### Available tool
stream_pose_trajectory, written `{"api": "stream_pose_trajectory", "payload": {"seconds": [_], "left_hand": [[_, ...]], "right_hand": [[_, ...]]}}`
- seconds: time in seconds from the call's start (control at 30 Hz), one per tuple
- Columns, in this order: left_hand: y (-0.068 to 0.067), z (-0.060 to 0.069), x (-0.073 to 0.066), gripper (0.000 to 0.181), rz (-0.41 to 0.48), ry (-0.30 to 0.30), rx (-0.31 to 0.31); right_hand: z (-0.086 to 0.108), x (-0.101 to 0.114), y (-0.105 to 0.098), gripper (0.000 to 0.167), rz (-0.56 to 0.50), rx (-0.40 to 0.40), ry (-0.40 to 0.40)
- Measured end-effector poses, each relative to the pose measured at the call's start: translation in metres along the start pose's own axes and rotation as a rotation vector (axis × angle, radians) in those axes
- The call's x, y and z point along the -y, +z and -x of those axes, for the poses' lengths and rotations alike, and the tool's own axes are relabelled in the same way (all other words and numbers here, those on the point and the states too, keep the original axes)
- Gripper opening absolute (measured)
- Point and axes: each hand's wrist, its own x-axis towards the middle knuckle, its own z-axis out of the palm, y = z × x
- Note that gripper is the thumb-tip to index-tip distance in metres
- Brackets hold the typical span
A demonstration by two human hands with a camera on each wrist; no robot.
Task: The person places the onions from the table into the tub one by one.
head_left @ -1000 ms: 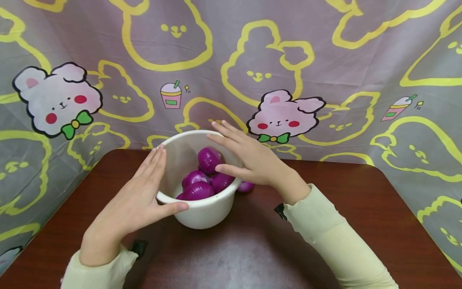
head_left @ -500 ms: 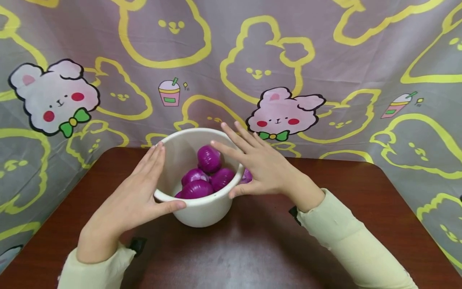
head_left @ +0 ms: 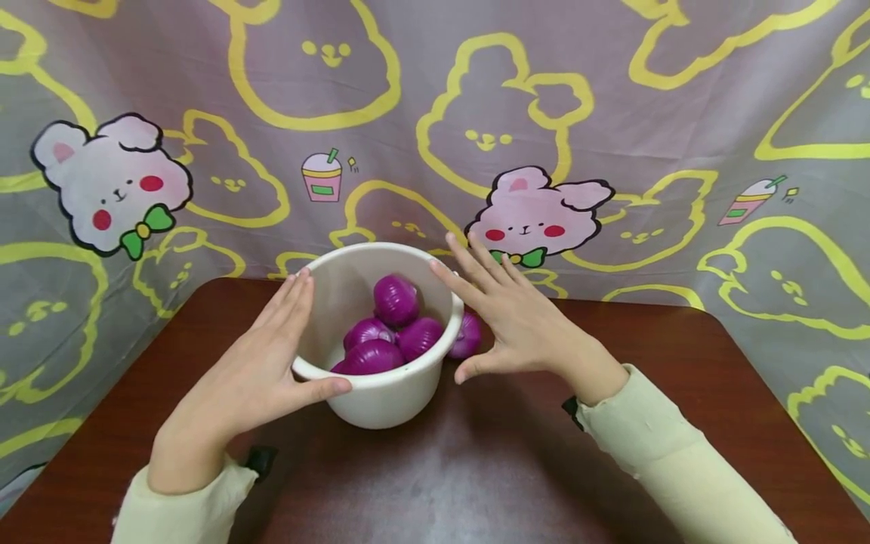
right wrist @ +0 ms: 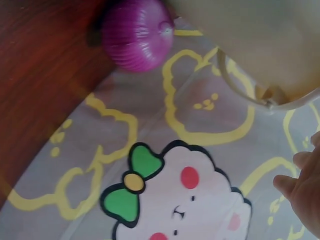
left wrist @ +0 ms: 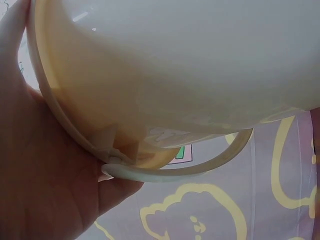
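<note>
A white plastic bucket (head_left: 382, 404) stands on the table, its mouth facing me. Inside it are several purple-red onions (head_left: 396, 301). My left hand (head_left: 248, 374) rests against the bucket's left side, with straight fingers along the rim and the thumb across the front edge. In the left wrist view the palm lies close to the rim, beside the bucket's handle (left wrist: 200, 172). Fingers spread, my right hand (head_left: 519, 325) hovers just right of the bucket, holding nothing. Another onion (head_left: 467, 338) lies outside, by the bucket's right side, between it and the right hand.
The dark reddish-brown table (head_left: 612, 423) has rounded back corners. Behind it and at both sides hangs a grey-pink curtain (head_left: 652, 128) with yellow outlines and cartoon rabbits. Both arms wear pale sleeves (head_left: 652, 431) with black straps beneath.
My right hand has drawn off the bucket's right rim and moved to the right, fingers spread, which uncovers the onion outside. The left hand and the bucket stay nearly in place.
</note>
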Motion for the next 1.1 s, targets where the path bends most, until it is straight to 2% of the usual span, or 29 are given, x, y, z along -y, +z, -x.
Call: {"api": "stream_pose_trajectory", "payload": {"seconds": [0.13, 0.43, 0.6, 0.77, 1.1], "left_hand": [[-0.001, 0.0, 0.001, 0.122, 0.0, 0.003, 0.005], [0.0, 0.001, 0.001, 0.123, 0.0, -0.005, 0.013], [0.0, 0.002, 0.001, 0.122, -0.001, -0.006, 0.012], [0.0, 0.001, 0.0, 0.122, -0.007, -0.004, 0.009], [0.0, 0.001, 0.001, 0.123, -0.014, -0.007, 0.002]], "right_hand": [[0.006, -0.009, 0.006, 0.131, -0.036, 0.004, 0.019], [0.014, -0.032, 0.028, 0.137, -0.177, 0.008, 0.073], [0.015, -0.039, 0.039, 0.134, -0.23, 0.015, 0.095], [0.015, -0.045, 0.05, 0.127, -0.214, 0.022, 0.128], [0.013, -0.055, 0.073, 0.13, -0.177, 0.066, 0.153]]}}
